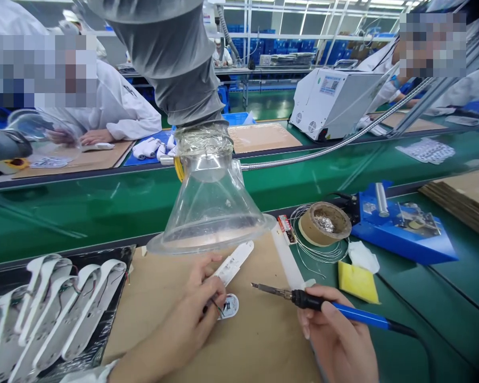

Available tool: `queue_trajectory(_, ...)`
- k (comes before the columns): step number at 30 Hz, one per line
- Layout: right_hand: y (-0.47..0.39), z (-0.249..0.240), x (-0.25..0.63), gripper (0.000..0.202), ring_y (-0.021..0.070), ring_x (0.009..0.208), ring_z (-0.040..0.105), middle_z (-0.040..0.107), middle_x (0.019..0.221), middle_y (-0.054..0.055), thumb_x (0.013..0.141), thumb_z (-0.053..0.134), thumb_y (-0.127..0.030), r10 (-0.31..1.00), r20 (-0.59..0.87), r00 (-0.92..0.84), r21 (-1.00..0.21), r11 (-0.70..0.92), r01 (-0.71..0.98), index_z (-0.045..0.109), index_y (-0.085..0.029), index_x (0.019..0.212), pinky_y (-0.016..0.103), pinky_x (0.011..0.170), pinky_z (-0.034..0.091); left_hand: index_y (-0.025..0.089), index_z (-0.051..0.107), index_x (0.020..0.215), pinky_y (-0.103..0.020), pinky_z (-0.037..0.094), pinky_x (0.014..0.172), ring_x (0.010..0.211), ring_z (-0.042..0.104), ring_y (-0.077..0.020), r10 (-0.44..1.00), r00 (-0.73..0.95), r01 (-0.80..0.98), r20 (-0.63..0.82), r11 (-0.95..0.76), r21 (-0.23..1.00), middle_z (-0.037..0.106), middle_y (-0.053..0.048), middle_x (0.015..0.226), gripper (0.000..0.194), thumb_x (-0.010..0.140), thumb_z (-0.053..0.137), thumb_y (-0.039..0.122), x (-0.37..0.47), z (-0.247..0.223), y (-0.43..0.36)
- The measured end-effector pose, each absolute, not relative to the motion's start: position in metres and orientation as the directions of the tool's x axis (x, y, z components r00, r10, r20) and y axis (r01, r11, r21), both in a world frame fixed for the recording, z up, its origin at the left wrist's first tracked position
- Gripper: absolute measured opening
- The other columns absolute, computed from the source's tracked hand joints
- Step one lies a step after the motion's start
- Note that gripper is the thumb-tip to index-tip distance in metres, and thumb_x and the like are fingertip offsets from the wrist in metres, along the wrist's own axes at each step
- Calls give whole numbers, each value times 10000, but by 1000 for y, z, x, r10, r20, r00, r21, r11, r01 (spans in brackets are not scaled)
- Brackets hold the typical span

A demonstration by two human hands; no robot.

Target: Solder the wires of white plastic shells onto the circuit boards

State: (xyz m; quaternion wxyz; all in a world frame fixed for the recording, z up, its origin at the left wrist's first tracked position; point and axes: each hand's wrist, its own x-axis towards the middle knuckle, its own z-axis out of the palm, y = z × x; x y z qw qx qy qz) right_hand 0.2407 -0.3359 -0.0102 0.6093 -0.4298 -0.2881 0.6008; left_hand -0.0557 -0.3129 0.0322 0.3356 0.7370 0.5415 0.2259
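My right hand (337, 330) is closed around the blue handle of a soldering iron (303, 299); its tip points left over the cardboard. My left hand (201, 300) is closed on a long white plastic part (235, 263), with its fingers bent over the near end. Thin dark wires show by its fingertips, running to a small round-ended circuit board (229, 307) beside them. Whether the fingers also pinch the wires is hidden. The iron's tip is apart from both the part and the board.
A clear fume hood (211, 213) hangs just above the work. White curved shells with wires (88, 308) lie in a black tray at left. At right are a solder coil (323, 223), a yellow sponge (357, 282) and a blue dispenser (399, 229). Co-workers sit across the bench.
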Motion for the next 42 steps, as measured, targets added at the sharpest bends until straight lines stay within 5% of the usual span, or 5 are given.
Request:
queue_trajectory(7,-353,-3,219,349,162,649,661,743,812,68,889,896,-581,936,-235,264,-945,-157,-285,888,-245,983,241,558,559,237,598,950,-422,619,1038,1407,583,-288,901,398,742,174,-428,516,458,-109,1621,252,1028,445,53,-51,6,-321)
queue_trajectory(15,-362,-5,207,384,175,633,658,754,821,85,912,847,-614,945,-156,288,-987,-163,0,893,-235,945,243,550,572,238,595,967,-400,610,1052,1418,579,-289,865,435,743,249,-501,444,510,-115,1576,221,1018,475,60,-51,9,-322)
queue_trajectory(42,-362,-9,205,343,172,624,667,772,877,83,922,845,-577,950,-130,283,-985,-157,72,884,-238,957,245,553,595,229,592,944,-375,609,887,1223,647,-284,868,420,746,265,-497,443,548,-122,1544,221,970,488,35,-47,7,-324)
